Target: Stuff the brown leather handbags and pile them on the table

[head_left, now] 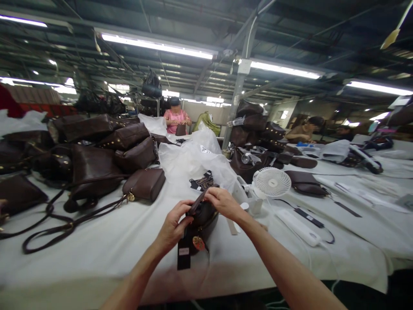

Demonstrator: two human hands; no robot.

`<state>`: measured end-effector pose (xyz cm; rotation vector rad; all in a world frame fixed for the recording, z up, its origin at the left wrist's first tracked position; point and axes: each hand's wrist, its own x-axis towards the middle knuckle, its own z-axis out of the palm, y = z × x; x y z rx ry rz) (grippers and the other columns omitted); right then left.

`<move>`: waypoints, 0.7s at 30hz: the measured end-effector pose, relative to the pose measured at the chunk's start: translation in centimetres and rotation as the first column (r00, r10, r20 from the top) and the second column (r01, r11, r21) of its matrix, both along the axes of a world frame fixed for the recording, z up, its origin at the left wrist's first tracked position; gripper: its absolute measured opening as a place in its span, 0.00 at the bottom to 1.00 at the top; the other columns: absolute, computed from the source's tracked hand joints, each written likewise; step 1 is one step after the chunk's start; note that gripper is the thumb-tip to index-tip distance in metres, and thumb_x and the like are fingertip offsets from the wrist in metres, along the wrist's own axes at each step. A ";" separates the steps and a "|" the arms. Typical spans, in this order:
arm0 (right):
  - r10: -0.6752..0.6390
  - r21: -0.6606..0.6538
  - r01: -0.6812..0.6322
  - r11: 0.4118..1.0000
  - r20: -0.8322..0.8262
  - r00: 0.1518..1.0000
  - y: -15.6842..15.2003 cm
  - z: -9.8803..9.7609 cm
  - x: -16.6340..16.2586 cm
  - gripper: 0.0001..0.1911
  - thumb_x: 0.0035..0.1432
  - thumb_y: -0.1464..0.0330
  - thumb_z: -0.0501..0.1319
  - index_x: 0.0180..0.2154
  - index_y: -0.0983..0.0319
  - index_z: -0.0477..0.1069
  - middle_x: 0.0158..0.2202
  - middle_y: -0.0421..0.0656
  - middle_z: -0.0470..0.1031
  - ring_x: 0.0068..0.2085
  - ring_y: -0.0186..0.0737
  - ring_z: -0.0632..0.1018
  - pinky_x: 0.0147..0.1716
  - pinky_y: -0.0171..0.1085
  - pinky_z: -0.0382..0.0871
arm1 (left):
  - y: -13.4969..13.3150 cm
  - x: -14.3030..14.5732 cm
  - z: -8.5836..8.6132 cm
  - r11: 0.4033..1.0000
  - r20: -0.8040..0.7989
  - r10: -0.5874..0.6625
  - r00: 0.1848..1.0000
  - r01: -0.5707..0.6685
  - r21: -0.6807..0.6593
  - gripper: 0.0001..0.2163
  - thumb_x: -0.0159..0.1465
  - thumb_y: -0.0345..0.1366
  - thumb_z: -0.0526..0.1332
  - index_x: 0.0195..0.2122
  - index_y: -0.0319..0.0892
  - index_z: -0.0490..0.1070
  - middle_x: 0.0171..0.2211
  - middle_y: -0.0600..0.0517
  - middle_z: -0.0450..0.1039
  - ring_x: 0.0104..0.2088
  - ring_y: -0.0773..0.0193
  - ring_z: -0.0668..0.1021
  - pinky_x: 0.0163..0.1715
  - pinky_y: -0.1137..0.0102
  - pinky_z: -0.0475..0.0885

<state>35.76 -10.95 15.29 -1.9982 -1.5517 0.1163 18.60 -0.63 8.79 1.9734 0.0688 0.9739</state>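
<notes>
A small dark brown handbag [209, 226] stands on the white-covered table in front of me. My left hand [176, 221] is closed on the left end of its top edge, thumb toward me. At the right end of that edge, my right hand [222, 202] pinches the bag's rim. A round gold charm [198, 243] and a black hang tag [183, 257] dangle on the near side. Just beyond the bag lie black printed tags [202, 181]. How far the bag's mouth is parted I cannot tell.
Brown bags [93, 168] with straps are piled at the left. Clear plastic bags [193, 150] lie ahead. To the right are a white fan [271, 181], a power strip [298, 226] and another brown bag [306, 183]. A metal post [237, 99] rises behind. Co-workers sit across the tables.
</notes>
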 end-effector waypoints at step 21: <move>-0.059 -0.007 0.075 0.997 -0.687 0.724 0.5 -1.9 -5.2 0.18 0.55 0.55 0.56 0.23 0.62 0.64 0.16 0.34 0.64 0.14 0.26 0.63 0.13 0.27 0.52 | -0.8 -0.3 -3.1 0.905 -0.056 0.066 0.996 -0.083 -0.418 0.30 0.59 0.36 0.62 0.62 0.40 0.54 0.57 0.43 0.66 0.56 0.54 0.70 0.57 0.59 0.63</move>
